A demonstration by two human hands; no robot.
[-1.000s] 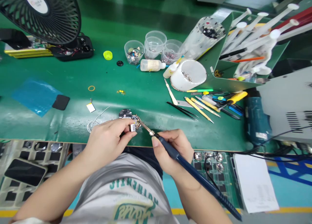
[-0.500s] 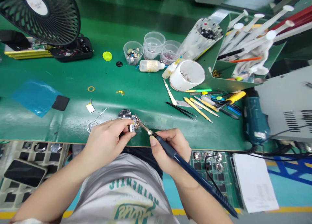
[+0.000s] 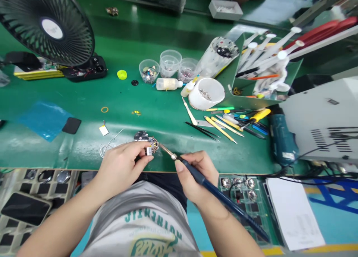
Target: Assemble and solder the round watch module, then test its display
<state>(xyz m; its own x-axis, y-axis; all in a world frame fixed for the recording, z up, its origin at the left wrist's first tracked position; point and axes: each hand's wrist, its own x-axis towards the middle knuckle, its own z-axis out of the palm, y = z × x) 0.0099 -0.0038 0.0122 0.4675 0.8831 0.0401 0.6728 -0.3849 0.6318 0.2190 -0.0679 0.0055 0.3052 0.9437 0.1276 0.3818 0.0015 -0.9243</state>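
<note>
Green matting is covering the workbench (image 3: 84, 100), with a black desk fan (image 3: 53, 29) standing at the upper left of the frame and clear plastic cups (image 3: 169, 63) sitting at top centre. Toward the right, a white cup of metal scraps (image 3: 206, 94) is sitting above a row of tools, among them fine black tweezers (image 3: 203, 131), and a teal heat gun (image 3: 282, 141) is lying further right.

Just below centre, near the bench's front edge, a small round gold-toned assembly (image 3: 153, 144) is sitting on the mat, its crowded parts glinting, with a shiny silver disc (image 3: 141, 136) just beside it at its upper left. The left hand (image 3: 121, 171) is pinching a small silver cylinder (image 3: 148, 151) between thumb and fingers, right against the assembly. The right hand (image 3: 195, 177) is gripping a dark blue soldering iron (image 3: 201, 178) like a pen. Its long axis is slanting from the lower right of the frame up toward the left, its metal tip pointing at the assembly's right rim; whether they are touching is impossible to tell.
</note>
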